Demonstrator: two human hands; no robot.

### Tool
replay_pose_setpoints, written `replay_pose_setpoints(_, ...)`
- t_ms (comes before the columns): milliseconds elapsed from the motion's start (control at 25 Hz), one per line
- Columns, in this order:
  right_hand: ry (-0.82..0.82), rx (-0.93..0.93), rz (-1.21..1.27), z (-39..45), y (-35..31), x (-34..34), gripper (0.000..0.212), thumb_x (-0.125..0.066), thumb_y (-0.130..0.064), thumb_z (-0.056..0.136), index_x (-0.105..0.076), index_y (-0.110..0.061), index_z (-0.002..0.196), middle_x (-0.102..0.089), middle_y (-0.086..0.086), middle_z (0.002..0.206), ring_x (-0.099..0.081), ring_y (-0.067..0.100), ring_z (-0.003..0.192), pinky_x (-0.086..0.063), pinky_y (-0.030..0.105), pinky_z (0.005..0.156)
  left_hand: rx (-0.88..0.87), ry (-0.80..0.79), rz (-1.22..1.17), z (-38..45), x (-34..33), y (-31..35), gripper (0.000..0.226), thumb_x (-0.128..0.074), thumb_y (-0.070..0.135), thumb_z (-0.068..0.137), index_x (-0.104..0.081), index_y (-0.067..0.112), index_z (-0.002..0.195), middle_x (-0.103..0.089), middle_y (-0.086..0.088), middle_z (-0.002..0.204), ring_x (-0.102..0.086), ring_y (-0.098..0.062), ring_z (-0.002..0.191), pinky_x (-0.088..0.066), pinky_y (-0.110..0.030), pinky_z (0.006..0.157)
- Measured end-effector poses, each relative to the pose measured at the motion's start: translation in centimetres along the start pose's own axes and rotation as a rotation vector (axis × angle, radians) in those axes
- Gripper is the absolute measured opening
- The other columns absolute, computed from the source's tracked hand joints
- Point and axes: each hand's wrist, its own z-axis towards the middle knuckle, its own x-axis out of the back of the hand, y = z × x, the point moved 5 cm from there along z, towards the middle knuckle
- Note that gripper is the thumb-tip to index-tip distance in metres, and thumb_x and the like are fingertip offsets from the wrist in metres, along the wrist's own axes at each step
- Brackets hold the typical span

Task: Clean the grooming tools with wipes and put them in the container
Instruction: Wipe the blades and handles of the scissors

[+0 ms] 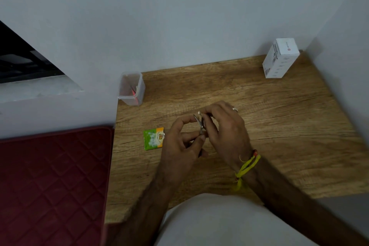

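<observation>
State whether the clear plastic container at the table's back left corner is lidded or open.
Open: the clear plastic container shows a bare rim, no lid, with something red inside.

Grainy matt wood table (259, 118), shiny metal scissors (200, 125), translucent plastic container (131, 88)

Container (131, 88) far-left corner, box (280, 58) far-right; bare tabletop (209, 84) between.

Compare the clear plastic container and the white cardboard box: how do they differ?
The clear plastic container is see-through, open-topped, with something red inside; the white cardboard box is opaque and closed. The container stands at the wooden table's far left corner, the box at its far right. Both stand upright against the wall.
</observation>
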Motion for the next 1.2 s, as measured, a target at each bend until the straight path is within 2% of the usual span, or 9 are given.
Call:
replay_pose_setpoints(80, 0.052, -0.028, 0.061, 0.2, 0.0, 0.6, 0.008, -0.063, -0.006, 0.095, -0.07, -0.005, 0.098, -0.066, 0.004, 0.096, -0.061, 0.018, 0.09, -0.052, 0.037, 0.076, 0.034, 0.013, -0.031, 0.0, 0.0, -0.1, 0.039, -0.065, -0.004, 0.091, -0.052, 0.017, 0.121, -0.078, -0.008, 0.093, -0.073, -0.03, 0.067, -0.05, -0.023, 0.046)
replay_pose_setpoints(160, 0.059, -0.021, 0.075, -0.3, -0.3, 1.1, 0.008, -0.064, -0.006, 0.095, -0.071, -0.005, 0.099, -0.067, 0.003, 0.098, -0.061, 0.017, 0.091, -0.053, 0.034, 0.074, 0.049, 0.004, -0.057, 0.0, 0.1, -0.1, 0.043, -0.068, -0.002, 0.09, -0.05, 0.019, 0.123, -0.078, -0.005, 0.1, -0.075, -0.033, 0.071, -0.052, -0.026, 0.046)
replay_pose_setpoints(400, -0.066, -0.013, 0.039, -0.9, -0.2, 0.1, 0.01, -0.062, -0.007, 0.096, -0.069, -0.008, 0.103, -0.064, 0.004, 0.102, -0.061, 0.018, 0.09, -0.054, 0.034, 0.071, 0.044, -0.068, -0.069, 0.1, 0.1, 0.0, 0.047, -0.064, -0.008, 0.091, -0.048, 0.019, 0.125, -0.075, -0.003, 0.111, -0.075, -0.028, 0.081, -0.062, -0.038, 0.067)
replay_pose_setpoints(520, -0.107, 0.034, 0.043, -1.0, -0.4, 0.0, 0.009, -0.062, -0.006, 0.095, -0.068, -0.009, 0.101, -0.064, 0.002, 0.101, -0.059, 0.014, 0.092, -0.048, 0.023, 0.079, 0.128, -0.04, -0.146, 0.0, 0.4, 0.1, 0.032, -0.061, 0.008, 0.097, -0.051, 0.019, 0.125, -0.076, -0.009, 0.105, -0.074, -0.031, 0.084, -0.061, -0.038, 0.063)
replay_pose_setpoints(640, -0.246, 0.085, 0.087, -1.5, -0.6, -0.8, 0.007, -0.061, -0.005, 0.093, -0.067, -0.01, 0.095, -0.061, 0.0, 0.094, -0.056, 0.015, 0.088, -0.048, 0.029, 0.074, 0.213, 0.048, -0.104, 0.6, 1.4, -0.6, 0.027, -0.057, 0.031, 0.099, -0.062, 0.016, 0.12, -0.076, -0.012, 0.096, -0.075, -0.03, 0.076, -0.057, -0.032, 0.054)
replay_pose_setpoints(760, -0.254, -0.005, 0.224, -1.8, 0.1, -0.7, 0.01, -0.066, -0.001, 0.091, -0.07, -0.01, 0.094, -0.062, -0.002, 0.092, -0.057, 0.01, 0.087, -0.047, 0.024, 0.073, 0.201, 0.09, -0.026, 1.1, 1.6, -1.4, 0.021, -0.058, 0.025, 0.1, -0.069, 0.008, 0.109, -0.077, -0.012, 0.091, -0.074, -0.029, 0.07, -0.056, -0.03, 0.056)
replay_pose_setpoints(840, -0.127, -0.076, 0.281, -2.0, 0.6, 0.8, 0.011, -0.069, 0.002, 0.089, -0.071, -0.007, 0.093, -0.064, -0.002, 0.091, -0.059, 0.008, 0.088, -0.049, 0.022, 0.074, 0.185, 0.142, -0.067, 1.2, 1.6, -1.4, 0.02, -0.058, 0.021, 0.101, -0.069, 0.005, 0.106, -0.077, -0.013, 0.091, -0.074, -0.031, 0.069, -0.056, -0.03, 0.057)
replay_pose_setpoints(920, -0.05, -0.051, 0.257, -2.1, 0.5, 1.7, 0.009, -0.07, 0.004, 0.088, -0.072, -0.004, 0.093, -0.064, 0.0, 0.091, -0.059, 0.011, 0.087, -0.05, 0.024, 0.073, 0.151, 0.196, -0.105, 1.4, 1.9, -1.0, 0.02, -0.059, 0.019, 0.1, -0.07, 0.004, 0.106, -0.077, -0.014, 0.092, -0.074, -0.029, 0.066, -0.057, -0.03, 0.055)
replay_pose_setpoints(1200, -0.192, 0.14, -0.057, -2.3, -1.0, -0.8, 0.01, -0.059, -0.01, 0.095, -0.067, -0.007, 0.099, -0.062, 0.006, 0.096, -0.057, 0.022, 0.084, -0.05, 0.04, 0.068, 0.003, 0.231, 0.001, 1.9, 1.8, -0.4, 0.013, -0.064, 0.015, 0.097, -0.075, 0.01, 0.09, -0.075, -0.009, 0.076, -0.074, -0.022, 0.067, -0.059, -0.033, 0.055)
